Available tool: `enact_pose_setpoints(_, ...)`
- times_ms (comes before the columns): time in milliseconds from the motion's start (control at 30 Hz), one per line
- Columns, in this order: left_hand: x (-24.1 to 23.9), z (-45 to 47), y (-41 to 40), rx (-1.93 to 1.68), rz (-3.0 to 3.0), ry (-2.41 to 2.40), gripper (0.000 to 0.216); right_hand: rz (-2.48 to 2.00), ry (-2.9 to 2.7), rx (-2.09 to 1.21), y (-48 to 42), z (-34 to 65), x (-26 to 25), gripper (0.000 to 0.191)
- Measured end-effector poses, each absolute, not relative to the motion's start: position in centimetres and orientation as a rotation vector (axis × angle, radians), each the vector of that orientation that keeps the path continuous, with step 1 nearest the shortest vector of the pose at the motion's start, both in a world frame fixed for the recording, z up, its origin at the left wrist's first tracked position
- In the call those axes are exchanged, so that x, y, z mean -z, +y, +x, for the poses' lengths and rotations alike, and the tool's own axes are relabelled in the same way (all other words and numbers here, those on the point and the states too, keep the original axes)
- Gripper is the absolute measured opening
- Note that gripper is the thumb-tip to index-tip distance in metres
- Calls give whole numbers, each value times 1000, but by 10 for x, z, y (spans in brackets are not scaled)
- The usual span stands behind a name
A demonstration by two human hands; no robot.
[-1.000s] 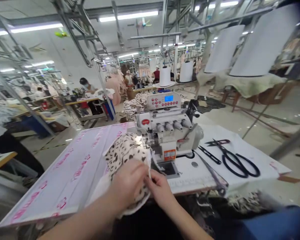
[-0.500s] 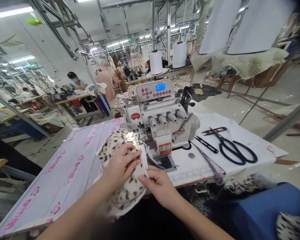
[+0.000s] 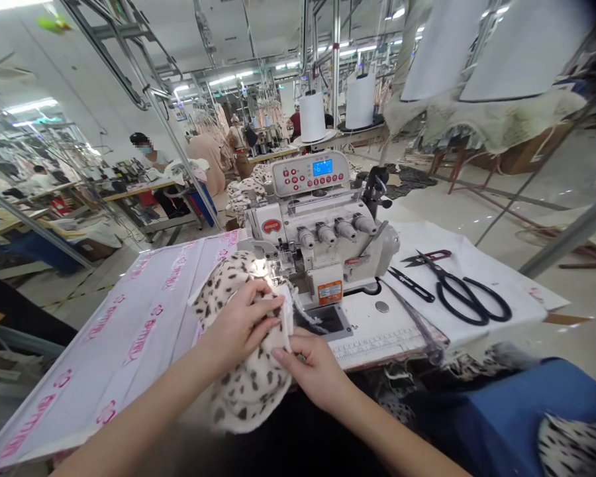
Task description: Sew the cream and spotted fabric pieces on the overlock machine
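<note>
A cream fabric piece with dark spots (image 3: 251, 391) lies under the lit needle area of a white overlock sewing machine (image 3: 322, 222) and hangs over the table's front edge. My left hand (image 3: 241, 321) pinches the cloth close to the presser foot, thumb and fingers near its right edge. Lower on that same edge, my right hand (image 3: 312, 364) grips the fabric between thumb and fingers. A trimmed strip of fabric trails just right of the needle area. The part of the cloth beneath my left palm is hidden.
Black scissors (image 3: 469, 295) and thread snips (image 3: 412, 285) lie right of the machine. White thread cones (image 3: 312, 116) stand behind it. Pink-printed sheeting (image 3: 144, 324) covers the table's left side. Blue cloth (image 3: 531, 417) sits lower right. A co-worker (image 3: 149, 156) sits at a table behind left.
The camera view has shifted slightly. Both hands keep their hold on the spotted fabric, in nearly the same place by the machine; its hanging lower part has shifted a little.
</note>
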State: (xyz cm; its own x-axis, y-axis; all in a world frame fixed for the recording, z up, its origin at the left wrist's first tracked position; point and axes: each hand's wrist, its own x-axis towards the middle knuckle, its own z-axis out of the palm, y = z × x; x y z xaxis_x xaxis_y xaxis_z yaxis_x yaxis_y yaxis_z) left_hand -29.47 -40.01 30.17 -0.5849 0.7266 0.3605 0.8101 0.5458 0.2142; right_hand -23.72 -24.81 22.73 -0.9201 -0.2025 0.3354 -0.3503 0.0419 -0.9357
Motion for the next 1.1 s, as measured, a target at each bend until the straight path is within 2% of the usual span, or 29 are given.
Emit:
enact_pose_setpoints(267,-302,-300,-399,544,-1290,-2584,30,569,-2213,-1966,-245,-241,-229,26)
enact_pose_setpoints(600,-301,-317,-404,358,-1400,-2451,33,499,-2264,-1878,-240,-252,-233,35)
enact_pose_setpoints(800,-291,-299,-396,277,-1269,-2245,21,473,-2348,-1863,-236,-244,-233,38)
enact_pose_setpoints(1100,-289,-297,-396,255,-1224,-2337,22,492,-2325,-1960,-233,-240,-236,41)
